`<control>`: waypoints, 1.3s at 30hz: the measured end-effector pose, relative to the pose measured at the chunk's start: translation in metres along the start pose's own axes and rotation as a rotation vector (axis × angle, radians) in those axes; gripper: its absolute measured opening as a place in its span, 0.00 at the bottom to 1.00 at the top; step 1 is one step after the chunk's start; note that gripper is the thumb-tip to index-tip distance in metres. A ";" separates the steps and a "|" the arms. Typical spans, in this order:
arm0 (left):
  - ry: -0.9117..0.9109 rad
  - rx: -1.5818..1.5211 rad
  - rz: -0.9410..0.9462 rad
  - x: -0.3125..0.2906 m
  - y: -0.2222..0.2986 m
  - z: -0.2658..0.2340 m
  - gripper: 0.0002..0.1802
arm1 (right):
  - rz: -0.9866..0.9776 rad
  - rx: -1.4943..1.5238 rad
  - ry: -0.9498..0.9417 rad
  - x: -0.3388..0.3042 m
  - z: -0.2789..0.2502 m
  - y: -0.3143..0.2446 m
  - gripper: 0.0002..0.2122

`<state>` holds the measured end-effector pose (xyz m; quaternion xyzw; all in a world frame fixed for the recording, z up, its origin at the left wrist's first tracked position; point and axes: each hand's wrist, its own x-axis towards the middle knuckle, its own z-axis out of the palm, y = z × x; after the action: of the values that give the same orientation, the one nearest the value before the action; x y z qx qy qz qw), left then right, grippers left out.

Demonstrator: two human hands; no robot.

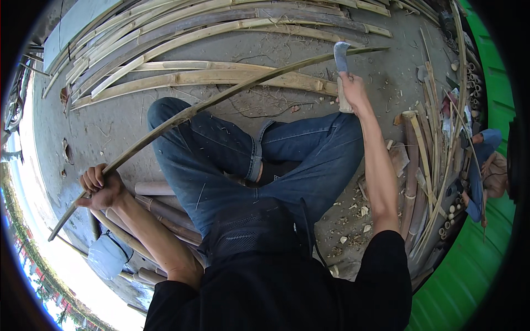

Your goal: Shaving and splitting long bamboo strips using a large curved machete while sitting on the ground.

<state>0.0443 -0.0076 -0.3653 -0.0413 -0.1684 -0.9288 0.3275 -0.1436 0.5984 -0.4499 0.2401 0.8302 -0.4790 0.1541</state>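
Note:
A long, narrow bamboo strip (218, 96) slants from the lower left to the upper right, passing over my left knee. Near its lower end my left hand (102, 187) is wrapped round it. My right hand (353, 91) grips a billhook with a pale wooden handle (344, 98). The hooked metal blade (341, 55) points away from me, beside the strip's far part; whether the two touch I cannot tell. I sit on the floor with my legs (259, 149) folded in blue jeans.
Several split bamboo lengths (199, 33) lie across the floor ahead. Bamboo poles and strips (422, 165) are stacked at the right, with wood chips (353, 220) nearby. More bamboo pieces (165, 212) lie at my left. Another person (488, 165) sits at the far right by a green corrugated wall (469, 276).

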 end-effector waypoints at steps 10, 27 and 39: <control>0.047 0.035 0.025 -0.012 -0.010 -0.007 0.43 | -0.087 -0.062 -0.011 -0.017 0.009 -0.004 0.27; -0.009 0.009 0.018 -0.025 -0.003 0.000 0.38 | -0.449 -0.266 -0.344 -0.142 0.111 -0.053 0.16; 0.075 0.073 0.073 -0.033 -0.016 0.018 0.38 | -0.547 -0.321 -0.010 -0.174 0.145 -0.067 0.18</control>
<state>0.0595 0.0298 -0.3586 -0.0003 -0.1882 -0.9103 0.3687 -0.0304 0.4000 -0.3884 -0.0220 0.9281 -0.3670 0.0596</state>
